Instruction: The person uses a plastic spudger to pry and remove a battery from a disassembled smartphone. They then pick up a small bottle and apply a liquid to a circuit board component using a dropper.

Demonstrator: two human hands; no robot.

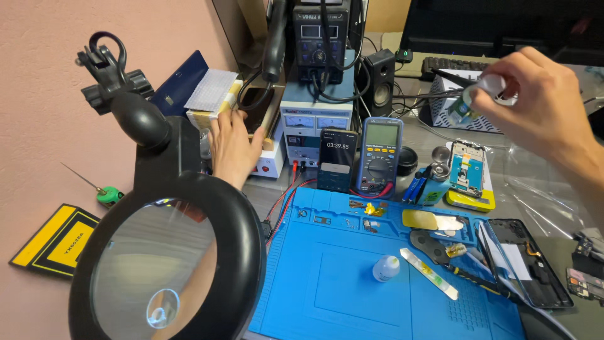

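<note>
Behind the blue mat (327, 277), a dark phone screen (337, 157) stands beside a multimeter's grey display (382, 133).

Left hand (234, 148) forearm hidden behind magnifier lamp (167, 264) – right hand (535, 101) fingers cover most of small bottle (469, 104)

This is an electronics repair workbench, set against a pink wall. A blue silicone repair mat (352, 277) covers the surface, with a grey-and-blue handheld multimeter (379, 155), a white bench power supply (314, 129) and a black soldering station (319, 34) behind it. A round black-rimmed magnifier lamp (167, 264) stands at the front, and an opened black smartphone (528, 261) lies beside the mat.
</note>
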